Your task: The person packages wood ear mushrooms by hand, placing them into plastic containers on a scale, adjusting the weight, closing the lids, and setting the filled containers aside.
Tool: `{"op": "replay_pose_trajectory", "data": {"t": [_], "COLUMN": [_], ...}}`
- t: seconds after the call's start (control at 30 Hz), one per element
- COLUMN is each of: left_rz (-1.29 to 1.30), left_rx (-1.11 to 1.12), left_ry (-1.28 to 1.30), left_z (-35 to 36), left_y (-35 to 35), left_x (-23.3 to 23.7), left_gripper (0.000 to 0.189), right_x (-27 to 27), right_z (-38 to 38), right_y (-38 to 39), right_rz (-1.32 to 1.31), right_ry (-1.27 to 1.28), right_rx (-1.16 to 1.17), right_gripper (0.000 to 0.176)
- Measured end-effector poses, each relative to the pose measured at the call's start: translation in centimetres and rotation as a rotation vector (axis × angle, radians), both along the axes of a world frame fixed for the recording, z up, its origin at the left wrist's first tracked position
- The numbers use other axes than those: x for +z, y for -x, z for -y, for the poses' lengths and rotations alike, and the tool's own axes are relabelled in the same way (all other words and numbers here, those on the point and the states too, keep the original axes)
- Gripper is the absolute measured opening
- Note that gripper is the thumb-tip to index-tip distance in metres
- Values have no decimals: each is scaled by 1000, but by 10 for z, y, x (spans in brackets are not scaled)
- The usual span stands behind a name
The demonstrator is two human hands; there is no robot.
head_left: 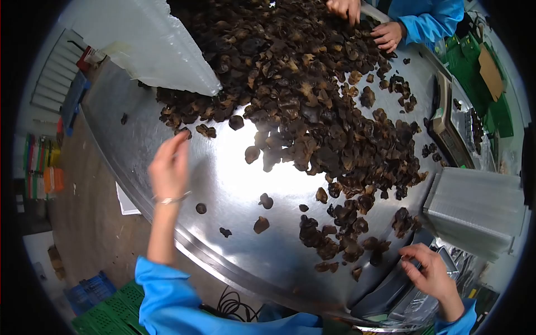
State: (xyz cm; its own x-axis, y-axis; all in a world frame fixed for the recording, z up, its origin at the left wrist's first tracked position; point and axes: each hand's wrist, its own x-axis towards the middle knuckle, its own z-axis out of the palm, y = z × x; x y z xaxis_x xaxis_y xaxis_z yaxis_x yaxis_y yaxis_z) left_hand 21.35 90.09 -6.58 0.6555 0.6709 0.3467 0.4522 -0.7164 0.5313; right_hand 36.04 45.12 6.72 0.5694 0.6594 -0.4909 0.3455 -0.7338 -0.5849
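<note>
A large heap of dark brown wood ear mushrooms (301, 106) covers the far and middle parts of a round metal table (268, 285), thinning to loose pieces nearer me. My left hand (169, 170), slightly blurred, reaches over the table's left side with its fingers stretched out. Its fingertips are right at a small mushroom piece (183, 132). On the right, my right hand (429, 271) hovers by the table edge above dark trays (385, 293), its fingers loosely bent and the thumb apart. The nearest pieces to it are a small cluster of mushrooms (377, 248).
A white foam slab (162, 50) stands over the heap at the upper left. Across the table, another person's hands (389, 36) work at the heap. At the right edge stand a scale-like device (444, 123) and a stack of clear trays (474, 204). Green crates (109, 310) sit at lower left.
</note>
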Motion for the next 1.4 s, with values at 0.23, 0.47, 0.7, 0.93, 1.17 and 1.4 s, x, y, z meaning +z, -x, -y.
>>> {"op": "replay_pose_trajectory", "data": {"t": [0.23, 0.47, 0.7, 0.93, 1.17, 1.4], "left_rz": [-218, 560, -91, -9, 548, 1106], "left_rx": [-108, -6, -321, -326, -183, 675], "left_ry": [-197, 1570, -57, 214, 1428, 1427], "left_z": [-31, 32, 69, 67, 106, 55], "left_y": [-31, -82, -207, -211, -112, 120], "left_x": [-66, -7, -31, -55, -11, 13], "left_gripper": [40, 18, 37, 37, 28, 31], "right_x": [17, 6, 15, 22, 33, 40], "right_z": [23, 23, 37, 54, 43, 50], "right_y": [5, 1, 6, 19, 19, 27], "right_rz": [2, -104, -3, -19, -115, -102], "right_ry": [68, 44, 13, 82, 19, 88], "right_rx": [-194, -200, -92, -342, -407, -235], "right_gripper": [21, 23, 23, 22, 18, 22]}}
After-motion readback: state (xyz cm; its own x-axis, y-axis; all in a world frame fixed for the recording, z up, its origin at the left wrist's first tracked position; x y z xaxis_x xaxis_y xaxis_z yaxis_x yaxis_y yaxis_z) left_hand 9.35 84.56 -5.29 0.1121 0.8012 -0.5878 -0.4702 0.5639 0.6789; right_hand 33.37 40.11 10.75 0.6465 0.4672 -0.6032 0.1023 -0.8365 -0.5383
